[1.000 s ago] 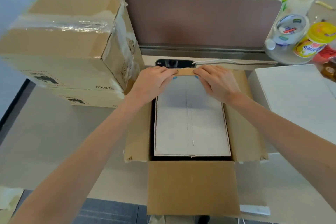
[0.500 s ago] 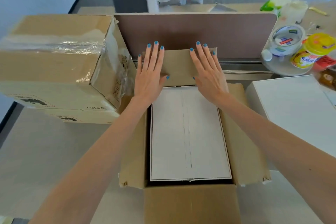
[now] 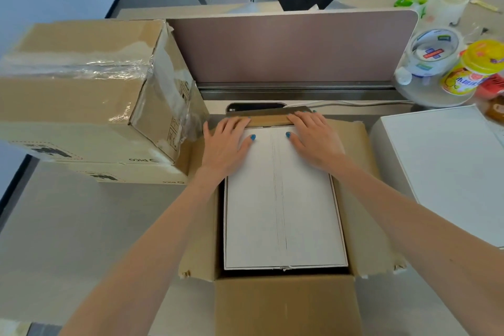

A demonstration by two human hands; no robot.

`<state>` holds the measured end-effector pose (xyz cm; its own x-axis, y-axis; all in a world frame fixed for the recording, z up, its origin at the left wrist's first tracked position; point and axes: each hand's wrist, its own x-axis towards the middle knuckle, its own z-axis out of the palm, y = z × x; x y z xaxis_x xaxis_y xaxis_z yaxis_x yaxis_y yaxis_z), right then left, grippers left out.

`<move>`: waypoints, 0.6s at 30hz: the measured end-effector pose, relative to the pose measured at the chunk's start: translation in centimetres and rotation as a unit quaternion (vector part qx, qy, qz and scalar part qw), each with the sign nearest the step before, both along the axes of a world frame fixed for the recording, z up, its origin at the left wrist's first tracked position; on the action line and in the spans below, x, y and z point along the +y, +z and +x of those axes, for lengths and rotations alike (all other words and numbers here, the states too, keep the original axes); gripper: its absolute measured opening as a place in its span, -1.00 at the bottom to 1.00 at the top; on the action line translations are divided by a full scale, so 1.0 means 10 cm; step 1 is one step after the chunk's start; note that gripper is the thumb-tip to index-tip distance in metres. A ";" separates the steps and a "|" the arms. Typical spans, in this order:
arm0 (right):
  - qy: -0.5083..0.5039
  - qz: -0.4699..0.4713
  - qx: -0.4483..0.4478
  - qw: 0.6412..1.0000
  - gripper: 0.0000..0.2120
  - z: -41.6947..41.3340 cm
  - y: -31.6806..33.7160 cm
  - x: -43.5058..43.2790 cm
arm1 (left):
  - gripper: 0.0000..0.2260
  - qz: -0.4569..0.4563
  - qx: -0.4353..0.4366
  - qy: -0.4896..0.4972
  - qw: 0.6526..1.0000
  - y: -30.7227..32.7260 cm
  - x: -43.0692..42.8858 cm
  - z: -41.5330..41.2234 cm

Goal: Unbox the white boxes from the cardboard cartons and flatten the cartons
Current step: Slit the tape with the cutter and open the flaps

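An open cardboard carton (image 3: 283, 308) stands in front of me with a white box (image 3: 283, 213) lying flat inside it. The side flaps and the near flap are spread outward. My left hand (image 3: 226, 144) and my right hand (image 3: 313, 139) rest at the box's far end. Their fingers curl over the carton's far flap (image 3: 268, 120), which is folded low, and the thumbs lie on the white box's top. The fingertips are hidden. A second white box (image 3: 450, 172) lies on the table to the right.
A taped carton (image 3: 81, 90) sits on another carton (image 3: 131, 174) at the left, touching the open one. A brown desk divider (image 3: 286, 46) stands behind. Tape rolls, a yellow jar (image 3: 474, 68) and clutter fill the far right. A person stands beyond the divider.
Half a second ago the far flap stood upright with both hands flat against it, fingers spread. Now the flap is folded down low and the fingers are curled over it.
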<state>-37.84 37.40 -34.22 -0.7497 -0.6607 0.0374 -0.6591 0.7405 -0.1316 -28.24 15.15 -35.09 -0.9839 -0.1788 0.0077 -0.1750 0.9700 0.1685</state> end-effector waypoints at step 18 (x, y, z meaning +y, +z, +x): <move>-0.014 -0.015 0.008 1.000 -0.57 0.08 -0.04 0.04 | -0.58 0.014 0.027 -0.018 0.999 -0.04 0.04 0.03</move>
<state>-37.07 37.81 -34.58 -0.7677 -0.6372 0.0684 -0.6396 0.7553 -0.1430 -27.99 15.56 -35.52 -0.9879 -0.1449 0.0558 -0.1308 0.9702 0.2042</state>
